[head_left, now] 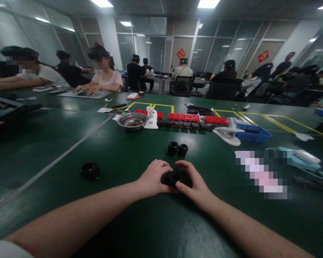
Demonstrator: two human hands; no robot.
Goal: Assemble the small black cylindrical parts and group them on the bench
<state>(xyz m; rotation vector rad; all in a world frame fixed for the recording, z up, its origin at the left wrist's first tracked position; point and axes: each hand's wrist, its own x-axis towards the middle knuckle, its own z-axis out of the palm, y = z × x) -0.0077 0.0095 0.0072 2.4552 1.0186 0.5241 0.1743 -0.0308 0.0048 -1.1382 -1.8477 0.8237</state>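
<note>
Two bare hands meet around one small black ring (175, 176) near the middle of the green table (118, 229). The ring has its round hole facing up and toward the near side. It sits between the left hand (154, 177) and the right hand (196, 186). The left fingers are bent around the ring's left and far sides, with the left thumb on the near side, so that hand is closed on it. The tip of the right thumb is against the ring's near right edge. The right pointer finger curls past the far side, with a big gap between it and the thumb. I cannot tell if the right hand is gripping too, or if the ring touches the table.

Two more black rings (173, 148) sit side by side, just past the hands on the far side. One other black ring (89, 171) sits alone, well to the left. Farther off are a metal bowl (120, 123) with tiny bits inside, a white stand (151, 121), red strips (184, 116), a white clip (228, 136) and a blue tray (260, 137) on the right.
</note>
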